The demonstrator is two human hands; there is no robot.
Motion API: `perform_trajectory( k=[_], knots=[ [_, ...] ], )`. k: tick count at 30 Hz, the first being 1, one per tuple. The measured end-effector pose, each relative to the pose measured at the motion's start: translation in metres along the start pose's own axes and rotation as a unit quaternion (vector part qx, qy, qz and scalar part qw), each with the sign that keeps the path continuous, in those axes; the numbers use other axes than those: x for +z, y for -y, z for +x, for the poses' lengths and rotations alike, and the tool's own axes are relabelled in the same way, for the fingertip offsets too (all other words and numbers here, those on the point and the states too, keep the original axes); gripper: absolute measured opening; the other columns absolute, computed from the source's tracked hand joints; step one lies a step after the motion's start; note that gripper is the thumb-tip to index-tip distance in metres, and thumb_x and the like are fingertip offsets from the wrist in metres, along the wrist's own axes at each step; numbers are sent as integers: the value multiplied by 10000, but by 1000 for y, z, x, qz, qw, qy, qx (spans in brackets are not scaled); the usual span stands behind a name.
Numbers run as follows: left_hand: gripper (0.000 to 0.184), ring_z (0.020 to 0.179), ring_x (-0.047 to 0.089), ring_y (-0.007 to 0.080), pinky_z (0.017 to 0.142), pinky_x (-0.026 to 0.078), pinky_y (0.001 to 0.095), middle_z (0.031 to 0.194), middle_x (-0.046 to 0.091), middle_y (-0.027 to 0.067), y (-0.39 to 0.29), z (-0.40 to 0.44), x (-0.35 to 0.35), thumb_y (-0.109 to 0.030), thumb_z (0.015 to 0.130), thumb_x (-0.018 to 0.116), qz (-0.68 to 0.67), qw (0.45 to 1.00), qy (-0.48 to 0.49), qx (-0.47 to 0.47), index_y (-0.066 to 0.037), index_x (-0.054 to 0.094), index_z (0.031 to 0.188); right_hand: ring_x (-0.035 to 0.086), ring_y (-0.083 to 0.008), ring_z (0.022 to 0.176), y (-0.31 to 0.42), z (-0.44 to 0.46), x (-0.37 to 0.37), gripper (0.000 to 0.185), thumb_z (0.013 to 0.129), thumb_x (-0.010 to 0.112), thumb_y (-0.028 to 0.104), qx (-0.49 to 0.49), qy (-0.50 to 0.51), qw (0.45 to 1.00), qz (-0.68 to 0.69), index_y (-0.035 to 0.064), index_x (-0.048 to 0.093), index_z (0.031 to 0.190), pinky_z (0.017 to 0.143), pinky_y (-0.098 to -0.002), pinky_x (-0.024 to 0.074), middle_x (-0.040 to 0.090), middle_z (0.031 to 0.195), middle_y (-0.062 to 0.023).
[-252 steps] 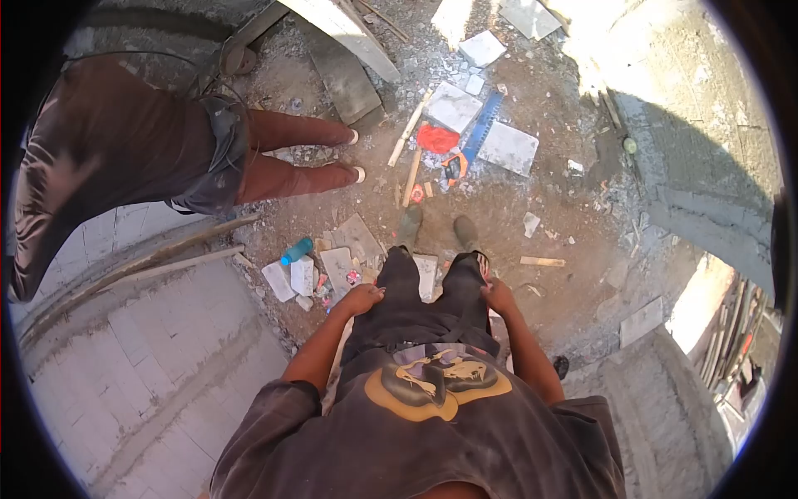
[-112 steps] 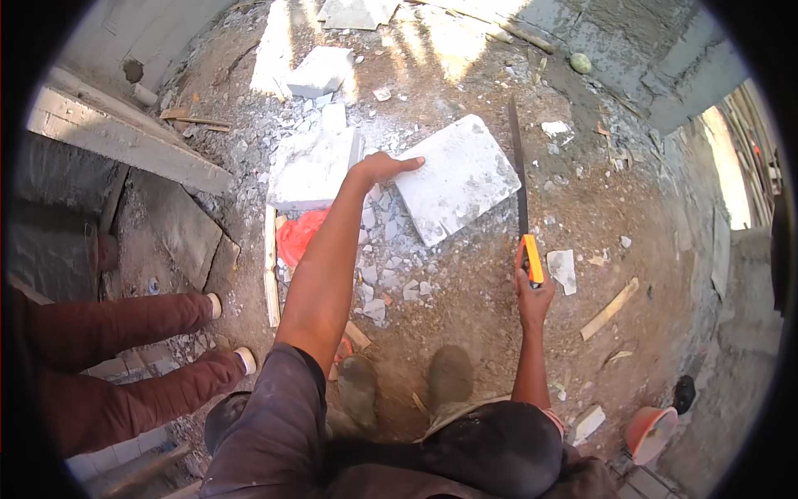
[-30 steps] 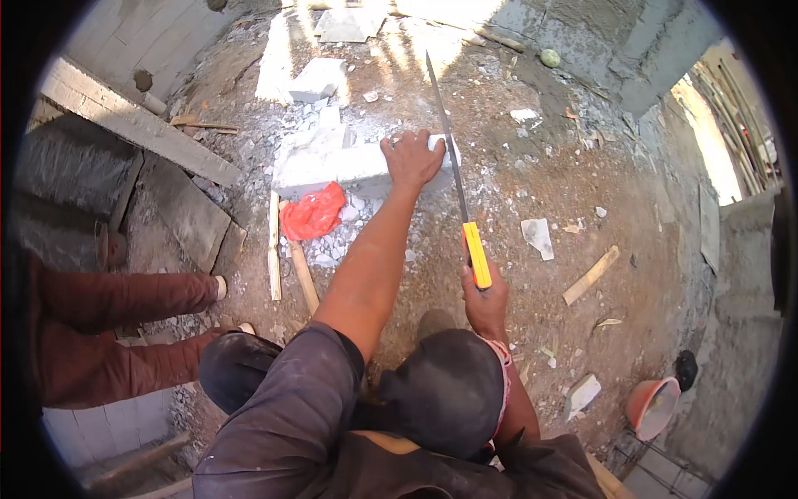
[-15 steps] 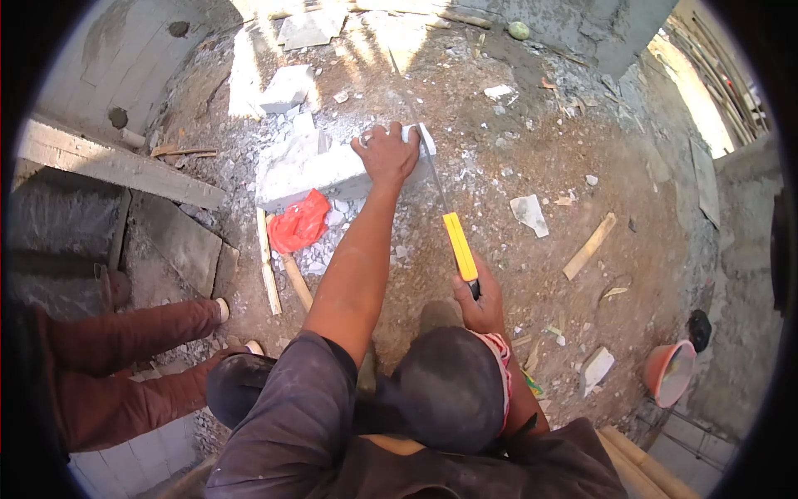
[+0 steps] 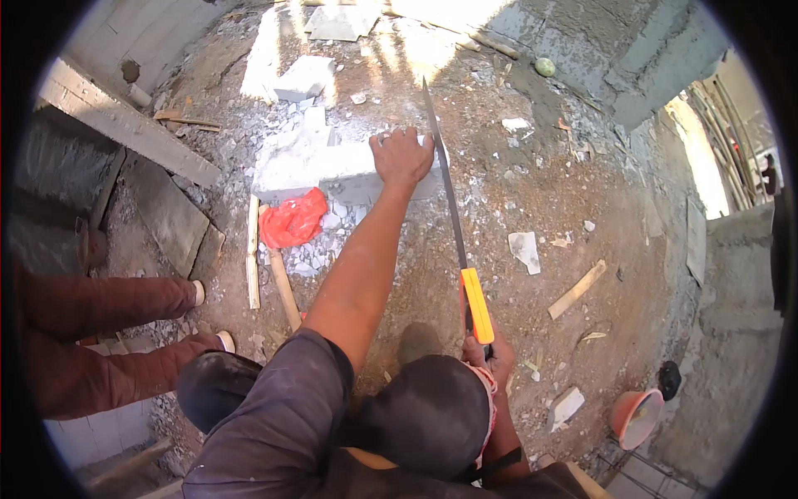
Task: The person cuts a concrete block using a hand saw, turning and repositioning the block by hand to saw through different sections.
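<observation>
My left hand (image 5: 401, 158) presses down on the right part of a white block (image 5: 349, 170), fingers spread over its top. That block leans on or lies against another pale block (image 5: 283, 158) at its left. My right hand (image 5: 490, 353) is wrapped round the yellow and orange handle of a handsaw (image 5: 474, 306), near my knee. The long thin blade points away from me and runs along the block's right end, just right of my left fingers. A red plastic bag (image 5: 293, 219) lies below the blocks among white chips.
At the left are a co-worker's legs (image 5: 116, 299). Wood strips (image 5: 253, 254) lie by the bag, another (image 5: 578, 289) at right. A small block (image 5: 305, 79) sits farther off. An orange bucket (image 5: 637, 419) stands lower right. A concrete beam (image 5: 125, 125) slants at upper left.
Since half a second ago, my right hand has drawn the saw back towards me. My left hand stays on the block. Earlier, the block was lifted and tilted; before that, both hands were off block and saw.
</observation>
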State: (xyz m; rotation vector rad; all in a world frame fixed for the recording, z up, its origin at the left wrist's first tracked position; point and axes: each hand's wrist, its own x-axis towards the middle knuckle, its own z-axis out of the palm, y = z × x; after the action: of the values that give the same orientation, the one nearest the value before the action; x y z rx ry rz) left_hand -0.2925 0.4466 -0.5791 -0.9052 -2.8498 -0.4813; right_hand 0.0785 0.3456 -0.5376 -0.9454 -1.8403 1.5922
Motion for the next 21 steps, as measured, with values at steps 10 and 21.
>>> perform_trajectory(
  k=[10,21],
  knots=[
    [441,1111,639,344,1051,333,518,1180,667,179,7,-5,-4,-403,999,443,-35,998,53,13,-66,681,1153,469,-62,630,35,137,58,498,1011,618,329,-39,28,999,-19,-21,583,1364,587,-240,419,537,749,6],
    [1134,1372,481,341,1061,393,559,1461,495,156,38,-18,-13,-673,629,833,104,972,125,173,-63,380,1472,561,-95,708,19,103,33,585,1067,494,283,8,65,991,113,112,312,1596,611,-251,480,597,875,-29]
  ],
)
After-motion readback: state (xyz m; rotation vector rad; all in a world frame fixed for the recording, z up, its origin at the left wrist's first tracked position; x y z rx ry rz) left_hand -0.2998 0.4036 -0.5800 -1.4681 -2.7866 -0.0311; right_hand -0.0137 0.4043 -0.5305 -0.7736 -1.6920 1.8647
